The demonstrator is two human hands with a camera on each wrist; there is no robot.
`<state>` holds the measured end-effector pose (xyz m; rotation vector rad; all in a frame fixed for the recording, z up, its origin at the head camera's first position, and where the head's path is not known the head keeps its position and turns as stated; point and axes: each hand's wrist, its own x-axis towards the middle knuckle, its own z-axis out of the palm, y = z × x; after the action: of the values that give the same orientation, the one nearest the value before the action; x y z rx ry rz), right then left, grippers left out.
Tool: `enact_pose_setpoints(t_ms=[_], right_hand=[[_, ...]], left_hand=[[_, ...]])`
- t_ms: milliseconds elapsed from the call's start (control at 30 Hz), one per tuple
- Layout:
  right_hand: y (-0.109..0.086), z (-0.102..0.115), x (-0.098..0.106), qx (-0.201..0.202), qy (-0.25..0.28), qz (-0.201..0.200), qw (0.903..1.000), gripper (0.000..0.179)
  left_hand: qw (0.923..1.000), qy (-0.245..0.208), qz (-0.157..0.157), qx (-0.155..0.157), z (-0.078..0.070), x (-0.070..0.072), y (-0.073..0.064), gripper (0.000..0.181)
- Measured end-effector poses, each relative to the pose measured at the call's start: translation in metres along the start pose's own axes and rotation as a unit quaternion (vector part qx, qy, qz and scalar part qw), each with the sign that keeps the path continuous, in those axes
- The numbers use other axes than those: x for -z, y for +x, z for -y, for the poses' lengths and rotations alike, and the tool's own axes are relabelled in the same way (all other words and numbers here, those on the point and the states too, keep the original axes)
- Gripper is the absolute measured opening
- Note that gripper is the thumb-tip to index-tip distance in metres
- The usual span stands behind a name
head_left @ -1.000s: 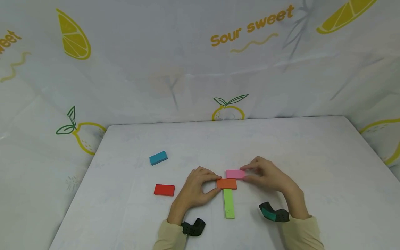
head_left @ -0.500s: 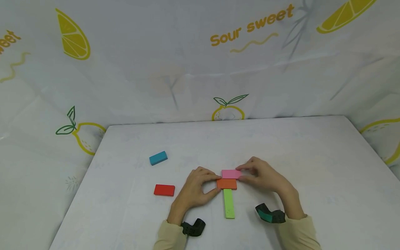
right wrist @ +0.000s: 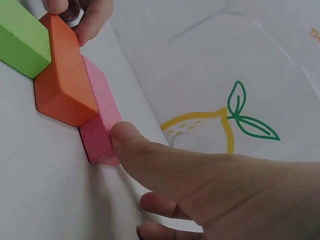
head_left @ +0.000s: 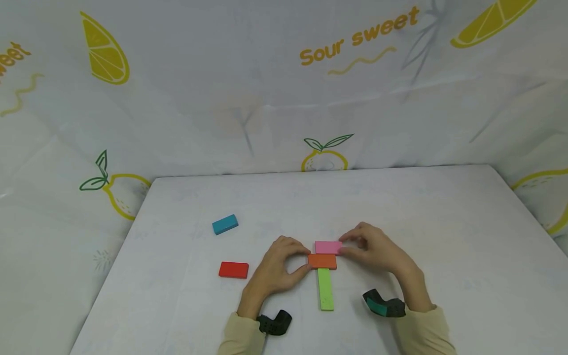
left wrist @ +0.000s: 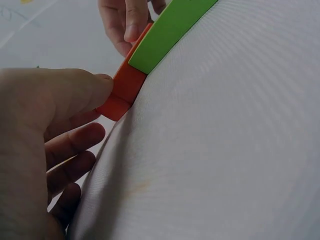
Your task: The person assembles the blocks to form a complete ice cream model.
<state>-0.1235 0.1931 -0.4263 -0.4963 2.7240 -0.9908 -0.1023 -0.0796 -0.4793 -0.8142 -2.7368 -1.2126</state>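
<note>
On the white table, an orange block lies crosswise at the top end of a long green block. A pink block sits along the orange one's far side, offset slightly to the right. My left hand has thumb and index finger at the orange block's left end, one on each long side. From the other side, my right hand holds the right end of the pink block between thumb and forefinger. In the right wrist view the thumb lies against the pink block.
A red block lies left of my left hand, and a blue block lies farther back, turned at an angle. Behind the table hangs a white sheet printed with lemons. Dark wrist devices sit at both wrists.
My right hand has slid the pink block a little left along the orange block, then drawn its fingertips slightly toward the block's end. My left fingertips have shifted slightly left.
</note>
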Motion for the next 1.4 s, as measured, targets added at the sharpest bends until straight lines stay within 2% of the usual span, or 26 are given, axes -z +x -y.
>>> enact_pose_setpoints(t_ms=[333,833,1400], right_hand=[[0.0016,0.0037,-0.0028,0.014,0.012,-0.001,0.9998,0.028],[0.0033,0.0068,-0.0078,0.013,0.010,-0.002,0.9999,0.027],[0.0037,0.0082,-0.0095,0.020,0.005,-0.006,0.9998,0.025]], left_hand=[[1.0000,0.002,0.003,0.002,0.0003,0.0003,-0.0001,0.024],[0.9999,0.006,-0.003,-0.008,0.0000,0.0006,0.0000,0.024],[0.9990,0.012,-0.031,-0.031,-0.0006,0.0005,0.0007,0.022]])
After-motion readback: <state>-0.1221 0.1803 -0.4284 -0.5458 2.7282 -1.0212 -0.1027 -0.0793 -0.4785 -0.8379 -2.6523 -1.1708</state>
